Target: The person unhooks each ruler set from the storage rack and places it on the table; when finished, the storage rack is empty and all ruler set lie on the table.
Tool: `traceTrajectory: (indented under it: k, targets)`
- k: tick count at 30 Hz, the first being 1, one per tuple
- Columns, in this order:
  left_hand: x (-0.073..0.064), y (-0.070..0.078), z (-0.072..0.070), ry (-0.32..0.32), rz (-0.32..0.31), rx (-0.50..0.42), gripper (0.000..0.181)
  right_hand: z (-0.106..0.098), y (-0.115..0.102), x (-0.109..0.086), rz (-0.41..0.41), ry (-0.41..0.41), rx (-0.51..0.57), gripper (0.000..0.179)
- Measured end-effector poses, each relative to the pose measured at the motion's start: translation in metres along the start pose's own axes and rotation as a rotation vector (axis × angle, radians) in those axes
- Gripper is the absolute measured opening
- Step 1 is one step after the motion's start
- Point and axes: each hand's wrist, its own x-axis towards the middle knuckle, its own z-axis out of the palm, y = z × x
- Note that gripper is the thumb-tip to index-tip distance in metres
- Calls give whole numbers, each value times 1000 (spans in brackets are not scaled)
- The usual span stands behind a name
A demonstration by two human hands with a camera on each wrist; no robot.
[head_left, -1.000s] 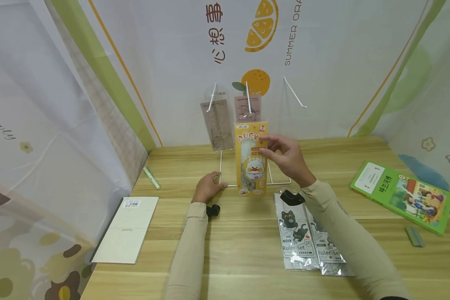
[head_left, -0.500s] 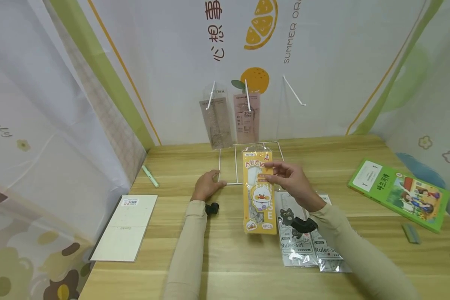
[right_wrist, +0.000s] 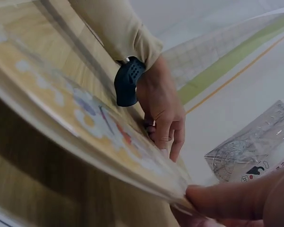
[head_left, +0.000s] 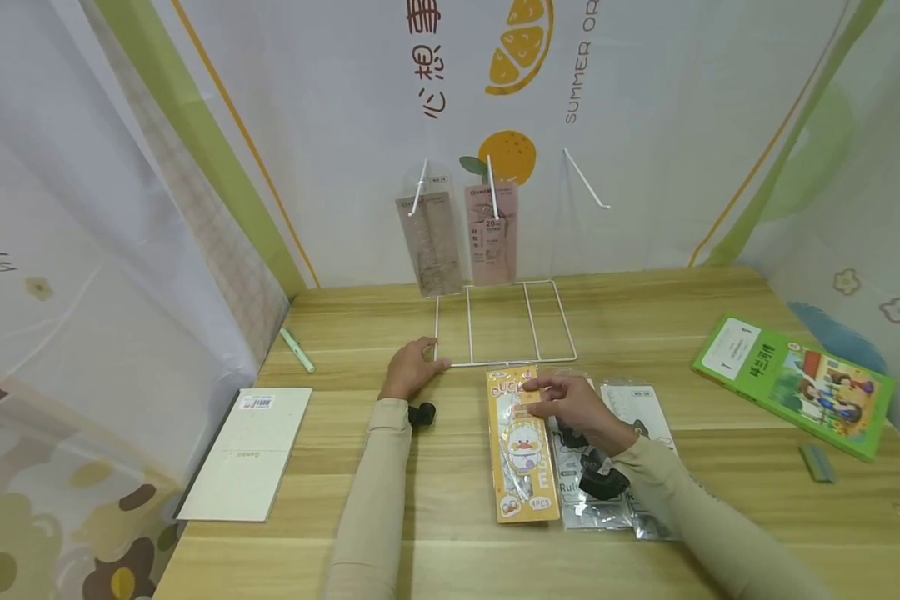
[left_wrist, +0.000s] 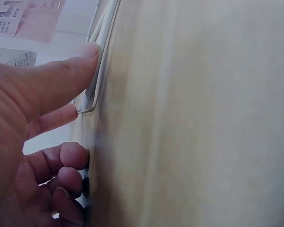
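My right hand pinches the right edge of a yellow duck-print ruler set packet, low over the table in the head view. In the right wrist view, the packet looks slightly bowed and my thumb lies on its edge. My left hand holds the front left corner of a white wire display rack. Seen from the left wrist, the thumb lies on the wire with a finger below. Brown and pink ruler packets hang from two rack hooks.
Two cat-print ruler set packets lie partly under my right arm. Right of them are a green book and a small grey-green block. A pale notebook and a light green pen lie left. The third hook is bare.
The right hand has brought the yellow packet down from before the middle hook toward the table's front. The pink packet behind is now uncovered. My left hand stays at the rack corner.
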Motion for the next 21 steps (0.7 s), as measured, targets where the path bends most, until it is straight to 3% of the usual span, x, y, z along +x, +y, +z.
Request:
traceTrajectory:
  k: [5, 15, 21]
  targets:
    - [0, 0, 0, 3, 0, 1, 59, 5, 6, 2, 3, 12, -55, 35]
    - [-1, -2, 3, 9, 12, 7, 57, 12, 13, 1, -60, 38, -412, 28]
    - [0, 0, 1, 13, 12, 7, 57, 11, 11, 2, -76, 40, -434, 27]
